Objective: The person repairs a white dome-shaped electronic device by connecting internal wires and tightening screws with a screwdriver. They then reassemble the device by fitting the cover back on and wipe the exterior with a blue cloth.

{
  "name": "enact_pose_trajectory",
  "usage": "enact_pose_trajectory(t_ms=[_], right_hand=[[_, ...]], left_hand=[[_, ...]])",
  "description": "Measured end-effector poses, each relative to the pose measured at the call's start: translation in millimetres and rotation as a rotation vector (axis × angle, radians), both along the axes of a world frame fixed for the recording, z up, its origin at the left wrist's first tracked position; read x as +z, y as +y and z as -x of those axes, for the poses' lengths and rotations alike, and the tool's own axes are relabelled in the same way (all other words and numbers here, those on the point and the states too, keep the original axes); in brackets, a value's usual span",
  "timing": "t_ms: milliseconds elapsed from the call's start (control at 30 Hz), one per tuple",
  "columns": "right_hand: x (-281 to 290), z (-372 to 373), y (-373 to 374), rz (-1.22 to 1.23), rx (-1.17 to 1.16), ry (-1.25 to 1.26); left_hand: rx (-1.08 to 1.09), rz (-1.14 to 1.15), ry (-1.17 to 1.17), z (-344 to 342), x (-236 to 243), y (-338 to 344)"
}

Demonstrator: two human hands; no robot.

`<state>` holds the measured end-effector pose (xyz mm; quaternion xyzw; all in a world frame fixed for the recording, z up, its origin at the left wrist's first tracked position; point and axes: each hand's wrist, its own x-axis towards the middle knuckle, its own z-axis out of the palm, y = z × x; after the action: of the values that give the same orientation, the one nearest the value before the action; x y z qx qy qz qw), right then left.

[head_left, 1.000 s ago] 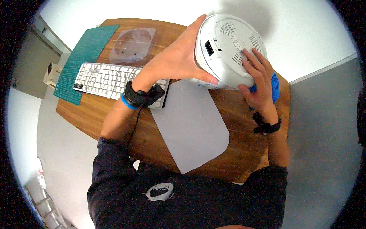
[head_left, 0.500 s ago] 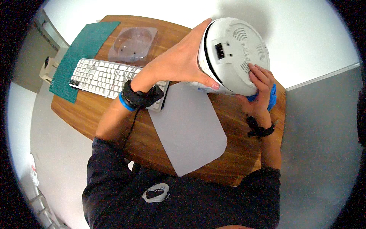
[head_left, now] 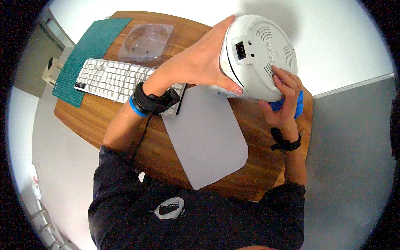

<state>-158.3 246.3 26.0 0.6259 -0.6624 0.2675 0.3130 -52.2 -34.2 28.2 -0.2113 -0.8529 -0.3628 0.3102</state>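
Observation:
A white round appliance [head_left: 266, 58] is tilted at the far right of the table, its flat vented end facing me. That end has a black power socket and slotted vents, and a thin dark gap runs between it and the body on the left. My left hand [head_left: 208, 62] wraps round the body's left side, thumb along the lower edge. My right hand [head_left: 286, 96] is curled at the lower right, with fingertips against the vented face and the thumb near its lower edge. A blue cloth-like thing [head_left: 299, 106] shows partly behind my right hand.
A white keyboard [head_left: 112, 79] with a cable lies at left, partly over a green cutting mat [head_left: 89, 46]. A clear plastic piece [head_left: 146, 41] lies behind it. A grey sheet [head_left: 208, 141] rests mid-table on the wooden table [head_left: 166, 154]. A grey panel [head_left: 354, 146] stands at right.
The dark gap between the vented end and the body has narrowed. The appliance has turned slightly in my hands, and the right fingers have shifted a little on its face.

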Motion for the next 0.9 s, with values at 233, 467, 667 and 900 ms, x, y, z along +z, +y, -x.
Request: enact_pose_trajectory(t_ms=[233,467,667,900], right_hand=[[24,6,-3,-0.080,0.033,0.053],[31,6,-24,-0.077,0.064,0.071],[32,-6,-27,-0.175,-0.051,0.099],[24,-19,-39,-0.131,-0.135,0.100]], left_hand=[[-0.055,-0.061,0.030,2,-2,1],[-0.361,-0.239,-0.053,14,11,1],[-0.328,-0.238,-0.053,11,8,3],[-0.288,-0.166,0.009,13,6,-1]])
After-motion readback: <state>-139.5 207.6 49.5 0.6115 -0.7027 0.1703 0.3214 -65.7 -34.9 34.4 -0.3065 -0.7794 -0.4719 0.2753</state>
